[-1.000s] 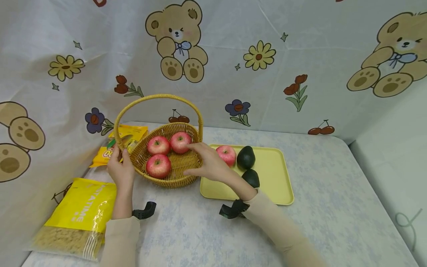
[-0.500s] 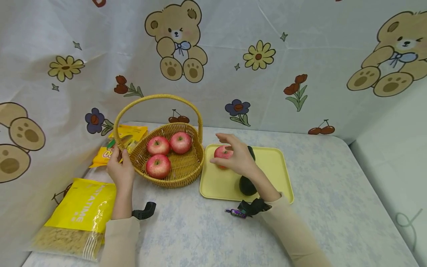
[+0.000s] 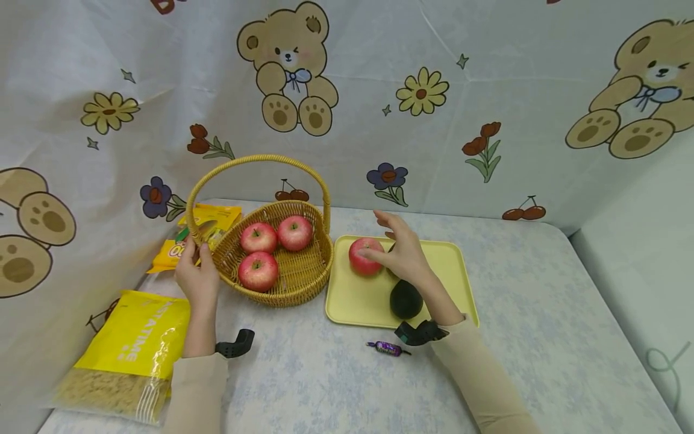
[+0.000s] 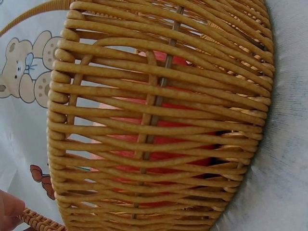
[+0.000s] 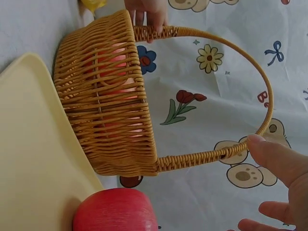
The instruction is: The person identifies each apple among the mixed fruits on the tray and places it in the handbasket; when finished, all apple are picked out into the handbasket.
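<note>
My left hand [image 3: 197, 274] grips the lower left end of the yellow wicker basket's handle [image 3: 192, 220]. Three red apples [image 3: 258, 271] lie inside the basket [image 3: 303, 265], and the right side of its floor shows bare. Over the yellow tray [image 3: 349, 304] hovers my right hand [image 3: 405, 253], fingers spread and loosely bent, with nothing in them. Just left of it a red apple [image 3: 363, 258] sits on the tray; the thumb overlaps it in the head view, and touch cannot be told. A dark avocado [image 3: 406, 299] lies below the hand; another is mostly hidden behind it.
Left of the basket lie a yellow snack packet [image 3: 168, 253] and a large yellow bag of dry food [image 3: 130, 343]. A purple wrapped candy [image 3: 388, 348] rests in front of the tray. A bear-print cloth [image 3: 352, 157] hangs behind the table.
My right hand has drawn back from above the basket, moving right over the tray, with its fingers empty. The candy came into sight. My left hand stays on the handle.
</note>
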A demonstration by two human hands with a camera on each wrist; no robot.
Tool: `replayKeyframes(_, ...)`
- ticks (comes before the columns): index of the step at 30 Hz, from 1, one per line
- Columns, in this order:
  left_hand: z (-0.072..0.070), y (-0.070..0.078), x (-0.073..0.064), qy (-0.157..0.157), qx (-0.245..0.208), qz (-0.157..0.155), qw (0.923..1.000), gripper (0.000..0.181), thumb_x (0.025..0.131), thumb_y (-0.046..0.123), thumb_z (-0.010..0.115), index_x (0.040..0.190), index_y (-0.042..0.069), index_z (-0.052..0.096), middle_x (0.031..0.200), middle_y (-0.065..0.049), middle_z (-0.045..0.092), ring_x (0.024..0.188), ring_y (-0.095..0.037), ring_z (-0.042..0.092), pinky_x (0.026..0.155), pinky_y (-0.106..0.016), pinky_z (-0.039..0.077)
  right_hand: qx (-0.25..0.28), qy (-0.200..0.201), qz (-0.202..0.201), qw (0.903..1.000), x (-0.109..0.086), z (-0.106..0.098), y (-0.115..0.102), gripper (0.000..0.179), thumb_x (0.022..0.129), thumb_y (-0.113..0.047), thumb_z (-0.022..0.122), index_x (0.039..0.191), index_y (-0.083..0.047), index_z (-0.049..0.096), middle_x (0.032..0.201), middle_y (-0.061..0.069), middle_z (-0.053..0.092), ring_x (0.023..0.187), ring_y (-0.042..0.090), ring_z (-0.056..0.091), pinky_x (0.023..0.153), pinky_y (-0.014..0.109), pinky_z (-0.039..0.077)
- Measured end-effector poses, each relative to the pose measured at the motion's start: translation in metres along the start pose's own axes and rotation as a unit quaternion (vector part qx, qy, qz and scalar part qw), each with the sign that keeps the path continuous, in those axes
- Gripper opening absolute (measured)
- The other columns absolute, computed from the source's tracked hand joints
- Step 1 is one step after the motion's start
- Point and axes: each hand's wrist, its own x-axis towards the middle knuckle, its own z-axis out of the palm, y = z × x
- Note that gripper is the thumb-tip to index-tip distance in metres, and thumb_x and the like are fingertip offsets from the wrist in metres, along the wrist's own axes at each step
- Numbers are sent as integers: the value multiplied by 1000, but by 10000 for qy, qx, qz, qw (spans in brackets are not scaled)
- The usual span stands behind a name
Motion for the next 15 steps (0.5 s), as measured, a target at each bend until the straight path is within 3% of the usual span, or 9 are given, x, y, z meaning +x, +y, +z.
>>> replayKeyframes(15,0,-2,0,10,-21,-18,10000,45,103,20,47,148,18,43,147,-6,50,130,-22,53,109,-40,43,-304,-177,310,9989,6,6,23,88,77,-28,84,149,-7,39,147,16,46,133,34,45,112,53,37)
